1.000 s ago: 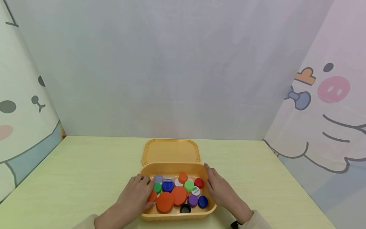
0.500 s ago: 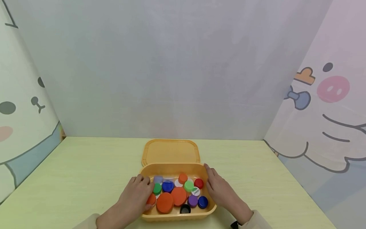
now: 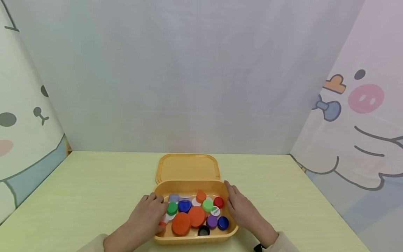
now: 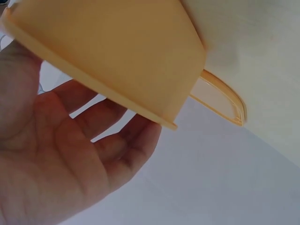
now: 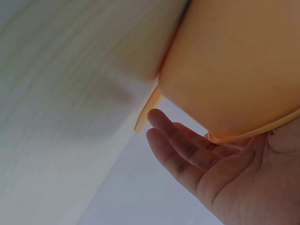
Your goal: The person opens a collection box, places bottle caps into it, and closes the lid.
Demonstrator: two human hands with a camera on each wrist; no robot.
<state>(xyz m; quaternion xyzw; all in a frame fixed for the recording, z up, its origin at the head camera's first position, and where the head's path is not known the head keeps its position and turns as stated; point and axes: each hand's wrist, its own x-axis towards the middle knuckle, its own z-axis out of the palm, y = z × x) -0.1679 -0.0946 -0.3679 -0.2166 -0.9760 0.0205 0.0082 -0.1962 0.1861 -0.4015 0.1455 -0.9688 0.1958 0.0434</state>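
Note:
A yellow-orange plastic box (image 3: 189, 240) stands on the table, holding several bottle caps. My left hand (image 3: 146, 217) reaches over its left rim with curled fingers. Between those fingers and the thumb is an orange bottle cap (image 3: 162, 224), mostly hidden by the hand. Close by lie a green cap (image 3: 172, 208) and a large orange cap (image 3: 181, 224). My right hand (image 3: 245, 211) rests on the right rim, its fingers (image 5: 173, 157) fairly straight in the right wrist view. Nearest to it inside are a red cap (image 3: 218, 202) and a dark blue cap (image 3: 223, 223).
Behind the box lies its matching lid (image 3: 188, 166), flat on the pale yellow-green table (image 3: 104, 189). A grey-white curtain (image 3: 189, 77) closes off the back. Cartoon-printed cloths hang at both sides, including one with a pig (image 3: 366, 99).
The orange cap at the left has slid toward my left hand and is now more covered by it, showing more of a white cap beside it. The right hand stays put.

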